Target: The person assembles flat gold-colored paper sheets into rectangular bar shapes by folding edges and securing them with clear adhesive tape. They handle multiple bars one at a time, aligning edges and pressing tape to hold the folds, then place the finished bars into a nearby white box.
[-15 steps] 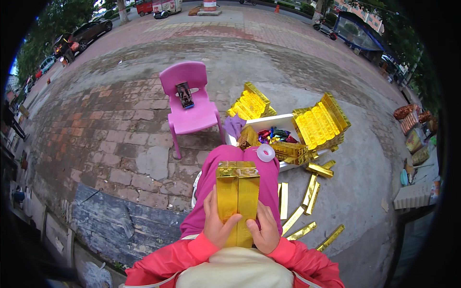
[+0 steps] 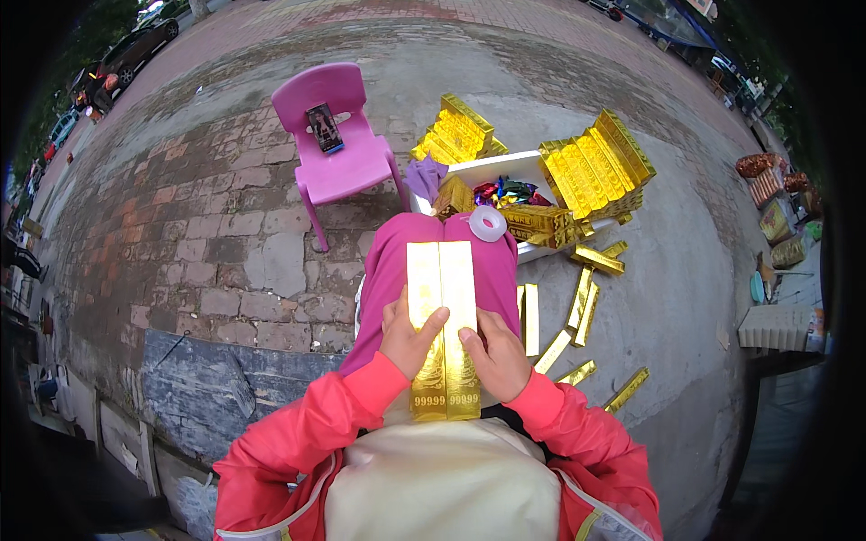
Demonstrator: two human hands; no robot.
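Note:
Two long gold foil paper bars lie side by side, pressed together in my lap, their shiny faces turned up. My left hand is wrapped round their left side with the thumb on top. On the right side my right hand grips them the same way, its thumb near the seam between the bars. The fingers beneath are hidden. A roll of clear tape rests on my right knee, just beyond the bars.
Ahead stands a white box with stacked gold bars and coloured foil pieces. Loose gold bars lie on the ground to the right. A pink chair holds a small dark box. A dark board lies at left.
The gold bars have tilted flatter, so their long upper faces show instead of their ends. Both hands keep hold and sit slightly higher in view. The view itself has tipped downward.

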